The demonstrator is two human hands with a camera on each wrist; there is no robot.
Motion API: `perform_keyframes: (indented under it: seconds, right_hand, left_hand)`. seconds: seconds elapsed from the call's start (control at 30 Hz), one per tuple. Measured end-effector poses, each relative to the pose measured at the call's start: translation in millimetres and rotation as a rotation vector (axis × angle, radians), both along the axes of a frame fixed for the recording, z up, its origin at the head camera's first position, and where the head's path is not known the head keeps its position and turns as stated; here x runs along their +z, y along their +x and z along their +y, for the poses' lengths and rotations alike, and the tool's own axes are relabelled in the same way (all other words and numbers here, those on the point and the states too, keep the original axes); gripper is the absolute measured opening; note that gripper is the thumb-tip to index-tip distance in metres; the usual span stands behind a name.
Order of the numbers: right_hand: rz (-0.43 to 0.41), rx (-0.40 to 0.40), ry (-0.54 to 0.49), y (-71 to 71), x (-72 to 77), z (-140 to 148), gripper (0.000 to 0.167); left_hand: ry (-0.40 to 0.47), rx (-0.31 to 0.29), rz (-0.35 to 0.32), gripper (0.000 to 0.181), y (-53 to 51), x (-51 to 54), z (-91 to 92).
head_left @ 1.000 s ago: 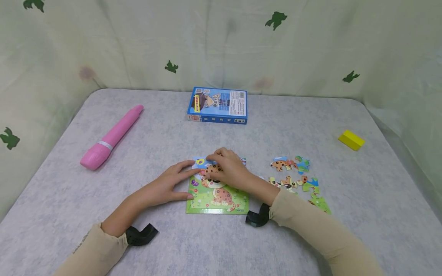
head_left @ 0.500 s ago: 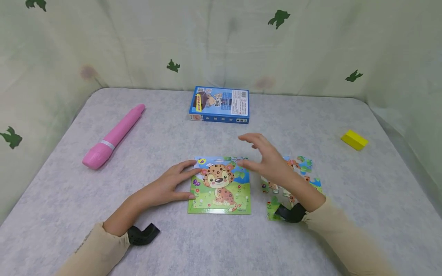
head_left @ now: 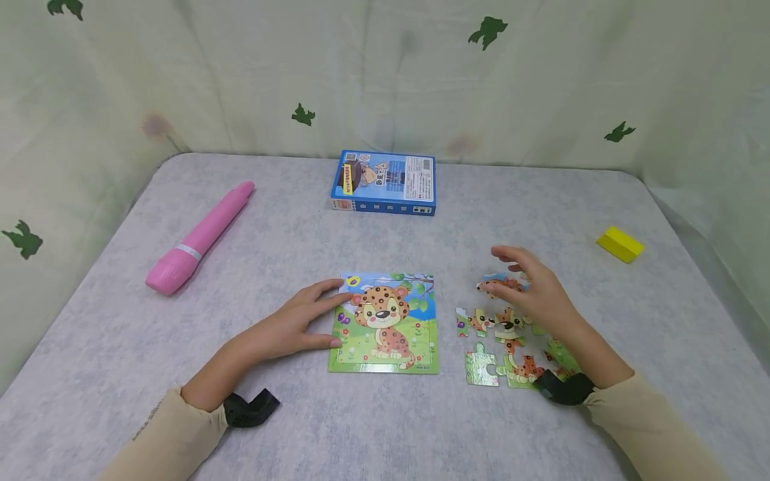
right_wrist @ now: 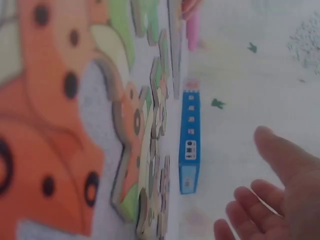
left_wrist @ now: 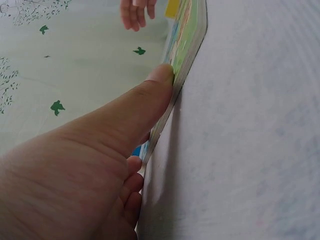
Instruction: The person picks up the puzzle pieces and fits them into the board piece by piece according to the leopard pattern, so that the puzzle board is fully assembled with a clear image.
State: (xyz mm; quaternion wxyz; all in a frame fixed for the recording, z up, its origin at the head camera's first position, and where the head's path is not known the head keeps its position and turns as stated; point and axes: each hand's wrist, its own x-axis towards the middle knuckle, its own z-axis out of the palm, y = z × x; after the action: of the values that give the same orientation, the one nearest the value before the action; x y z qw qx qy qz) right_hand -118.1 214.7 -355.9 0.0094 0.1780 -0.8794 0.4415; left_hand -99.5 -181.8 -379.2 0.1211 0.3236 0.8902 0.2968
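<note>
A square leopard picture board [head_left: 385, 334] lies flat on the table. My left hand [head_left: 285, 324] rests at its left side, fingers spread, with thumb and fingertips on the edge; the left wrist view shows the thumb [left_wrist: 160, 75] against the board's rim. My right hand [head_left: 541, 294] hovers over loose puzzle pieces [head_left: 481, 366] to the right of the board, fingers apart and holding nothing. It hides some of those pieces. In the right wrist view, pieces [right_wrist: 132, 125] lie beside the right hand [right_wrist: 280, 195].
A blue box [head_left: 385, 184] lies behind the board near the table's back edge. On the left is a pink microphone-shaped object [head_left: 201, 237], and a yellow block [head_left: 620, 244] sits at the right. A pale curtain [head_left: 385, 80] hangs behind the table.
My right hand has moved from the top of the board rightward to above the loose pieces, its fingers now spread. My left hand has kept its place at the board's edge.
</note>
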Motion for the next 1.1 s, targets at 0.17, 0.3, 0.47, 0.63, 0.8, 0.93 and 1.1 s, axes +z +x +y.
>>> perform_keyframes:
  seconds: [0.17, 0.3, 0.47, 0.63, 0.8, 0.93, 1.1]
  right_hand:
    - [-0.023, 0.004, 0.046, -1.3, -9.6, 11.8, 0.055]
    - [-0.070, -0.013, 0.091, -2.8, -16.2, 17.8, 0.055]
    - [-0.110, -0.005, 0.144, -5.3, -22.5, 23.3, 0.055]
    - [-0.163, 0.054, 0.180, -6.2, -22.4, 28.9, 0.053]
    - [-0.119, 0.088, 0.232, -5.9, -22.0, 33.3, 0.046]
    - [-0.035, 0.096, 0.289, -6.4, -22.8, 33.1, 0.043]
    - [0.005, 0.074, 0.314, -5.9, -23.1, 31.7, 0.043]
  left_hand:
    - [-0.002, -0.001, 0.000, 0.071, -0.2, 0.5, 0.3]
    - [-0.005, 0.002, -0.001, 0.071, 0.1, 1.0, 0.5]
    - [0.000, 0.003, 0.001, 0.071, -0.3, 0.1, 0.2]
    - [0.000, 0.003, 0.004, 0.072, -0.6, -0.4, -0.1]
    - [-0.001, 0.006, -0.003, 0.071, -0.8, -0.2, 0.5]
    - [0.000, 0.011, -0.015, 0.071, -0.6, 0.2, 0.5]
    - [0.003, 0.018, -0.027, 0.071, -0.4, 0.0, 0.5]
